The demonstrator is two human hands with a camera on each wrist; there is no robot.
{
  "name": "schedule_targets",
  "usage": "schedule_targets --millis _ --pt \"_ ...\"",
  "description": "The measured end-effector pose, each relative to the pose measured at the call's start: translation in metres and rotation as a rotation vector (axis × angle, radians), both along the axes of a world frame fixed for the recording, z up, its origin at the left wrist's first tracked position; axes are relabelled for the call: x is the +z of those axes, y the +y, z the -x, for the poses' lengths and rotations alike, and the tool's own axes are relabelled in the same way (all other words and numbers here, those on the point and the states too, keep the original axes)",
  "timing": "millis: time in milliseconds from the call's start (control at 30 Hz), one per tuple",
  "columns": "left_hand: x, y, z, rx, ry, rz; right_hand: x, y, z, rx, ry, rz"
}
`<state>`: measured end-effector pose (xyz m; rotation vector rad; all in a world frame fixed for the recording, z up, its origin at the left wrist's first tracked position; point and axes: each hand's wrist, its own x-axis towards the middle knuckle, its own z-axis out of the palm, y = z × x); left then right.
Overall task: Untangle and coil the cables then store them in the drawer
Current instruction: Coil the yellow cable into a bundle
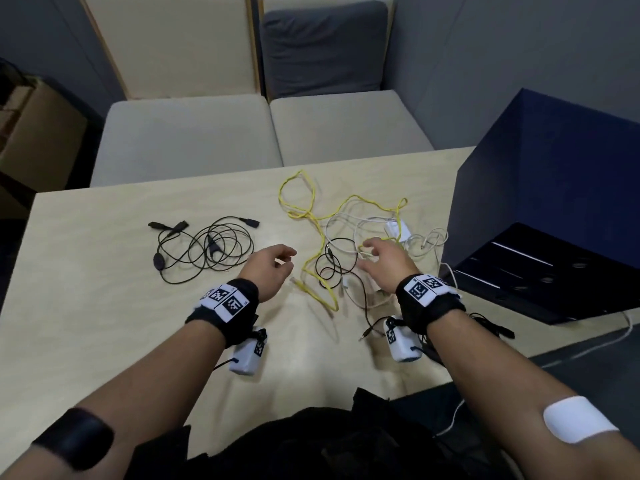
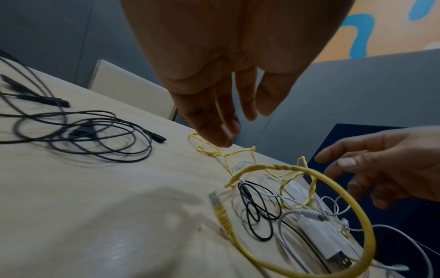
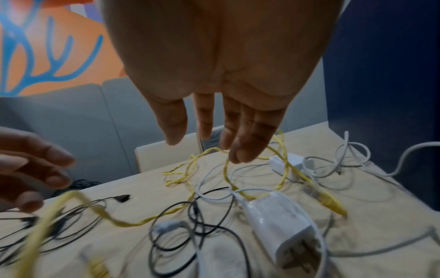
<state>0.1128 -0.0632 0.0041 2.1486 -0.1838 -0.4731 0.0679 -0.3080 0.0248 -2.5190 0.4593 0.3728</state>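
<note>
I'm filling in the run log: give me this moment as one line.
left hand: open, empty | right hand: open, over tangle | yellow cable: tangled with white cables | black cable: apart, left | drawer unit: right

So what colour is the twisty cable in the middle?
Yellow, clearest in the head view.

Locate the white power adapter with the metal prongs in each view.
Head: white power adapter mostly hidden below the right hand.
Left wrist: adapter lower right, inside the yellow cable loop.
Right wrist: adapter lower centre-right, prongs toward the camera.
Shared landmark: the yellow cable.
</note>
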Motion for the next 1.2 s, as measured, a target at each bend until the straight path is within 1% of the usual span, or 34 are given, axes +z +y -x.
schedule_targets --millis 67,200,300,367,433,500,600,633,700,800,900,967,1033,1100,1133,1200 --pt "-0.001 -0.016 -0.009 -0.034 0.022 -0.016 -0.003 -0.014 -0.009 -0.056 0.025 -0.010" --pt "-0.004 -0.038 -0.020 -0.088 0.057 -0.069 -0.016 -0.029 -0.024 -0.109 0.065 -0.039" --pt "-0.008 -0.045 -0.024 -0.129 0.105 -0.131 -0.032 -0.034 -0.036 -0.137 0.127 -0.084" --pt "-0.011 -0.045 -0.024 -0.137 0.131 -0.168 -0.037 -0.036 -0.041 -0.154 0.126 -0.102" --pt "-0.013 -0.043 -0.024 -0.137 0.143 -0.193 -0.036 -0.038 -0.045 -0.186 0.079 -0.119" --pt "-0.015 -0.039 -0.024 -0.147 0.159 -0.234 -0.034 -0.039 -0.046 -0.253 -0.016 -0.174" --pt "-0.016 -0.034 -0.021 -0.151 0.237 -0.267 -0.019 -0.035 -0.046 -0.368 -0.208 -0.385" --pt "-0.017 -0.033 -0.019 -0.150 0.259 -0.270 -0.011 -0.033 -0.046 -0.381 -0.262 -0.466" --pt "-0.019 -0.030 -0.017 -0.140 0.257 -0.278 0.009 -0.030 -0.044 -0.346 -0.341 -0.582" --pt "-0.017 -0.023 -0.015 -0.113 0.233 -0.282 0.038 -0.026 -0.039 -0.231 -0.410 -0.626" --pt "-0.010 -0.016 -0.013 -0.112 0.200 -0.299 0.061 -0.020 -0.033 -0.133 -0.439 -0.603" --pt "0.003 -0.012 -0.013 -0.070 0.114 -0.250 0.073 -0.012 -0.026 -0.072 -0.464 -0.541" --pt "0.021 -0.009 -0.015 0.009 -0.013 -0.155 0.084 -0.004 -0.020 0.001 -0.509 -0.426" --pt "0.042 -0.007 -0.020 0.054 -0.139 -0.101 0.095 0.003 -0.014 0.062 -0.572 -0.310" --pt "0.053 -0.004 -0.021 0.063 -0.189 -0.082 0.101 0.008 -0.010 0.075 -0.625 -0.273" --pt "0.072 -0.001 -0.021 0.077 -0.245 -0.036 0.114 0.017 -0.002 0.074 -0.770 -0.271"
